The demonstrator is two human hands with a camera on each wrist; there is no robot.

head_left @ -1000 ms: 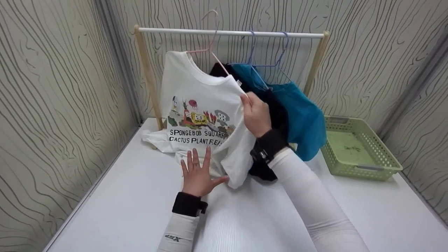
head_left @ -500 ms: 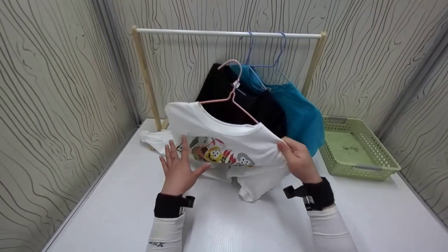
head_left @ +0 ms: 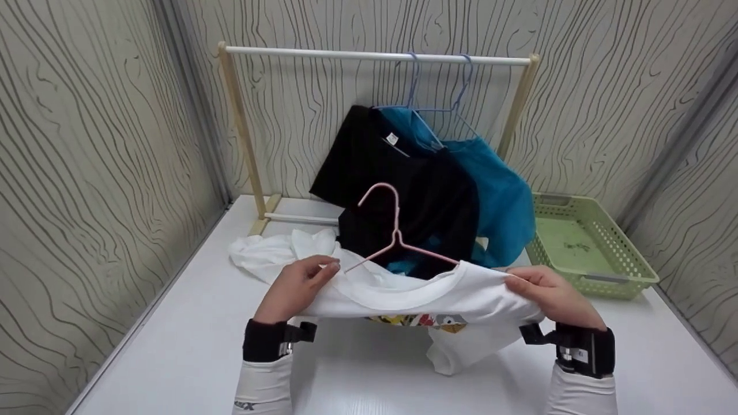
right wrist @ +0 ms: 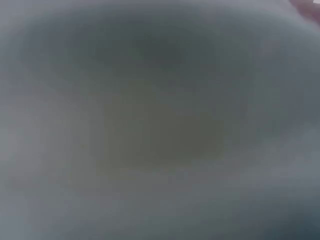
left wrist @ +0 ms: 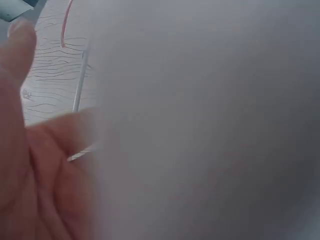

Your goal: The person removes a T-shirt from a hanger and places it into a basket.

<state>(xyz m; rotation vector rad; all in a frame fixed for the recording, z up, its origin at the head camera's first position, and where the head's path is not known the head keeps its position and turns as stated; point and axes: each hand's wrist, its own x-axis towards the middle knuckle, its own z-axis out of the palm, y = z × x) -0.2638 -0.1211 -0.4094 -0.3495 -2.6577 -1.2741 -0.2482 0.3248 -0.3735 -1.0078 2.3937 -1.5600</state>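
A white printed T-shirt [head_left: 484, 294] is spread between my hands, over the front of the table. Out of its neckline rises a pink hanger [head_left: 397, 222], its hook free of the rail. My right hand [head_left: 553, 294] pinches the right shoulder of the shirt. At the left shoulder, the fingers of my left hand [head_left: 295, 291] curl round the cloth, thumb close to the forefinger. Blurred white cloth [left wrist: 200, 125] fills most of the left wrist view, beside my left thumb [left wrist: 20, 47]. The right wrist view is almost wholly covered by blurred cloth [right wrist: 150, 125].
Behind stands a clothes rack with a white rail [head_left: 323, 52]. Black [head_left: 398, 178] and blue [head_left: 501, 190] garments hang there on blue hangers [head_left: 412, 80]. More white cloth [head_left: 277, 248] lies at the rack's left foot. A green basket [head_left: 605, 279] sits at the right.
The T-shirt and pink hanger have come down from near the rail towards me. My right hand moved right and down with them; my left hand went from spread fingers to curled at the shoulder.
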